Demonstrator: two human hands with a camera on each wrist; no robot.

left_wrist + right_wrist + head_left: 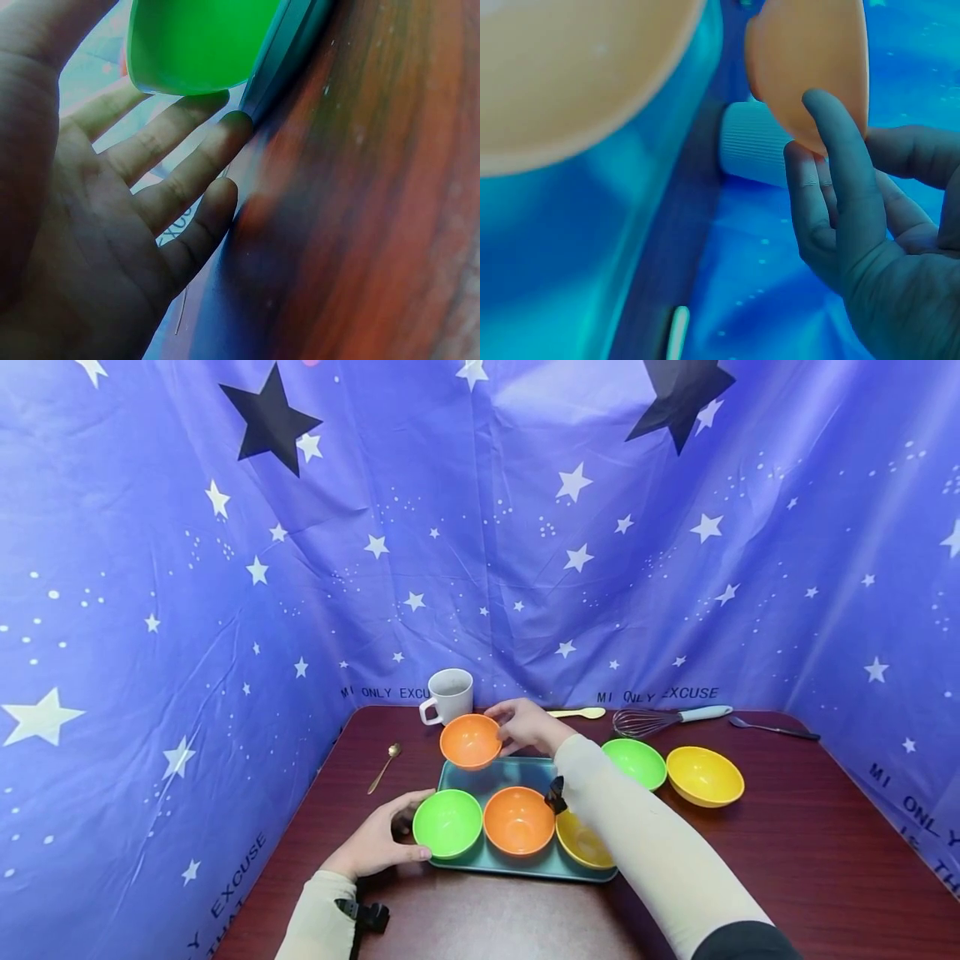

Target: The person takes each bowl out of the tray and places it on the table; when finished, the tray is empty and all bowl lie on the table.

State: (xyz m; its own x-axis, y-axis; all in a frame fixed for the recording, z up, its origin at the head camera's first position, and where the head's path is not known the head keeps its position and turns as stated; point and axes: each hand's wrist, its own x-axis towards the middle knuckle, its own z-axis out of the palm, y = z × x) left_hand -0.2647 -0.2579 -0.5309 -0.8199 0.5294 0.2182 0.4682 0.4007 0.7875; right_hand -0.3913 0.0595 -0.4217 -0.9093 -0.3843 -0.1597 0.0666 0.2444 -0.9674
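My right hand (525,725) holds an orange bowl (471,742) by its right side, raised above the back left of the teal tray (517,865). In the right wrist view, the thumb and fingers (844,165) pinch the rim of this bowl (817,67). A green bowl (447,823) sits at the tray's left end. Beside it, my left hand (382,837) spreads thumb and fingers along its left side. The left wrist view shows those fingers nearly straight, touching the green bowl (202,45). A second orange bowl (519,821) and a yellow bowl (583,842), partly behind the right sleeve, are on the tray.
A white mug (452,693) stands behind the raised bowl; a gold spoon (385,768) lies to the left. Right of the tray are another green bowl (635,763) and yellow bowl (705,775). A whisk (671,718), a pale yellow utensil (581,713) and a dark-handled utensil (776,728) lie along the back.
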